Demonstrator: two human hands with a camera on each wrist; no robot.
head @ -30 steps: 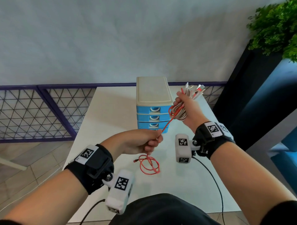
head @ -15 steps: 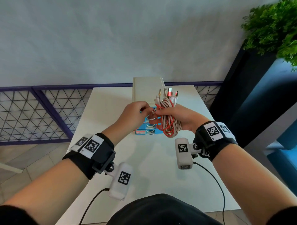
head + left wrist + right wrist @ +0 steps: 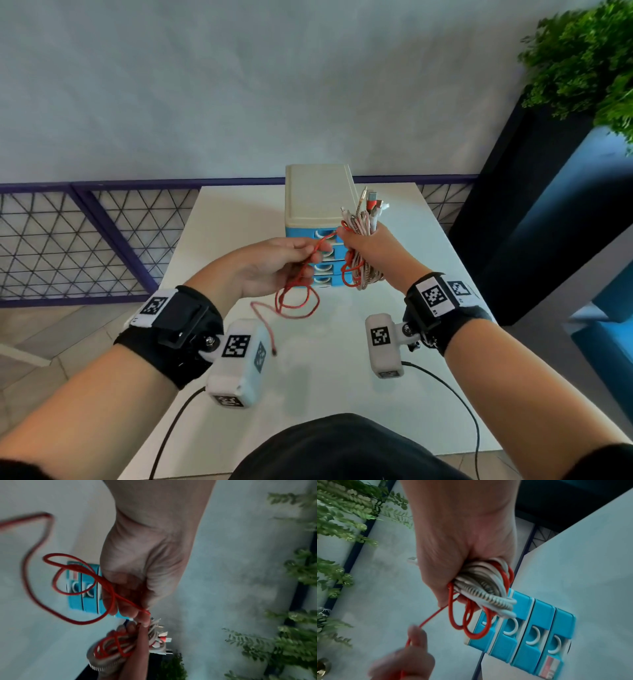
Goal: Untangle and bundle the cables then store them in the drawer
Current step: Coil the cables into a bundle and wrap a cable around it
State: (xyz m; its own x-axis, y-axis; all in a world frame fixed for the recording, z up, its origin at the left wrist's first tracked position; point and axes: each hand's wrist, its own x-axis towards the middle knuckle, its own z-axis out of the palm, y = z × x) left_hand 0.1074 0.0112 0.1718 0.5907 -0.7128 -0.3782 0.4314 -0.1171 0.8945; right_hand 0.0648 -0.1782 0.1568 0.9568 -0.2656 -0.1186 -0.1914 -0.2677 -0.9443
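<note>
**Red cable drawn out from a held bundle above the table**

A coiled cable bundle (image 3: 361,253) is clenched in the right hand (image 3: 371,251), held in the air in front of the drawer unit (image 3: 317,219). The bundle's long axis is seen running roughly upright, with the plug ends (image 3: 371,205) pointing up and away from the person and the looped end hanging below the fist. A red cable (image 3: 298,294) is pinched between the fingers of the left hand (image 3: 270,265); a short taut stretch is led from that hand across to the bundle, and its slack is seen hanging in loose loops below the left hand, with the free end (image 3: 274,351) dangling near the left wrist camera.

The drawer unit is placed at the far middle of the white table (image 3: 342,377), its four blue drawer fronts turned toward the person and all seen closed. Bare table surface is left on both sides of the unit and between it and the person. The left table edge is bordered by a purple mesh railing (image 3: 85,240); past the right edge a dark planter (image 3: 534,205) with a green plant (image 3: 582,61) is seen, well apart from the hands.
</note>
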